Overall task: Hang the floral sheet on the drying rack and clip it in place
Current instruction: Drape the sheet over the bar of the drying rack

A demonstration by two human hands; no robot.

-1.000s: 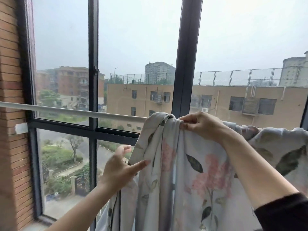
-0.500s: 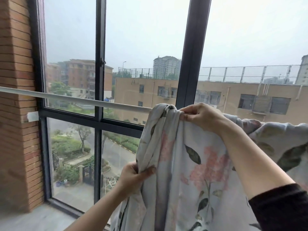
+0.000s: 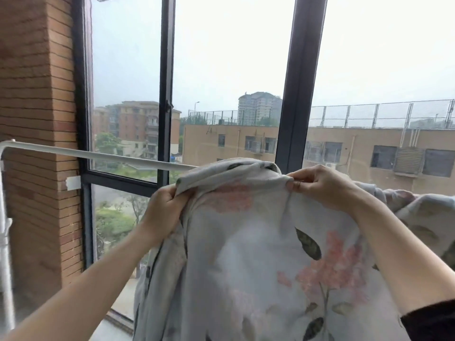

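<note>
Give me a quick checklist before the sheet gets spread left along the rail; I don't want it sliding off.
1. Left hand grips the floral sheet edge: ok.
2. Right hand pinches the top fold: ok.
3. Sheet draped over the white rail: ok, bunched at the right.
4. Rail to the left bare for spreading: ok.
5. Fabric spread flat: not ok.
6. Clips within reach: cannot tell, none in view.

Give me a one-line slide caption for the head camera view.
Both hands, left hand and right hand, grip the floral sheet at the rack's white rail.
</note>
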